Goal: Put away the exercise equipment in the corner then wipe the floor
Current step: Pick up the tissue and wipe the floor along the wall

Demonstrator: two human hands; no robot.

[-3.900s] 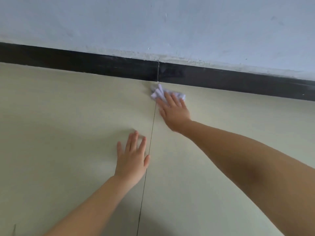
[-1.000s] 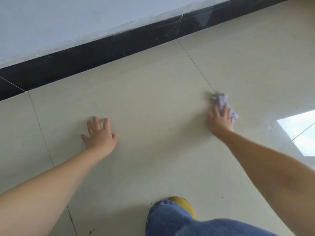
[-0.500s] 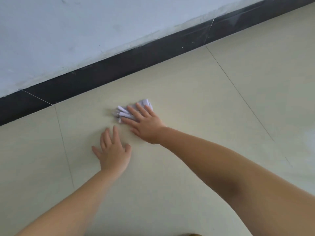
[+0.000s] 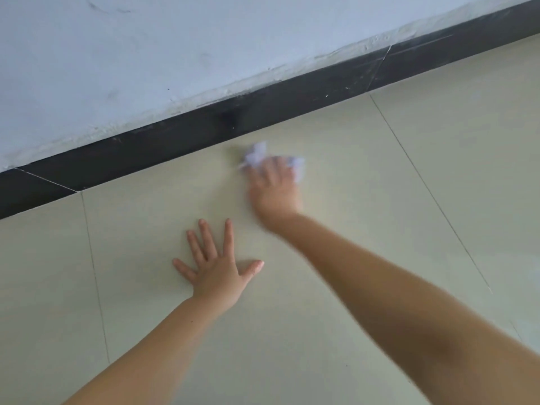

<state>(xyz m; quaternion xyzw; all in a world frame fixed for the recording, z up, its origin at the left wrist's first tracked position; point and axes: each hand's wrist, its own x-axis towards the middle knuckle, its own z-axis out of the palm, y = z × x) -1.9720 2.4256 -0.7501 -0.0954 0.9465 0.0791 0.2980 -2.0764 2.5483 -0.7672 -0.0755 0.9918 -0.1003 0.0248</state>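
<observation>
Floor (image 4: 336, 287): pale cream tile, smooth and faintly glossy, lying in large square slabs with thin dark grout lines running between them. One grout line is passing left of the left hand, another right of the right arm.

Skirting (image 4: 181, 141): black glossy strip, straight, running along the floor's far edge, with pale scuffs and thin vertical joints showing.

Wall (image 4: 146, 54): matte whitish plaster, rough and uneven where it is meeting the skirting.

Tissue (image 4: 257, 154): white, thin, crumpled into an irregular wad with ragged points sticking out. It is lying on the floor close to the far edge, just short of the skirting, on the middle tile.

Right hand (image 4: 274, 191): palm down, lying over the tissue and pressing it to the floor, fingers reaching forward over the wad. The hand is blurred, so whether the fingers are curling into the tissue cannot be told.

Left hand (image 4: 217, 271): resting flat on the same tile, nearer than the right hand and well apart from the tissue, fingers straight and spread wide, thumb pointing right, holding nothing.
</observation>
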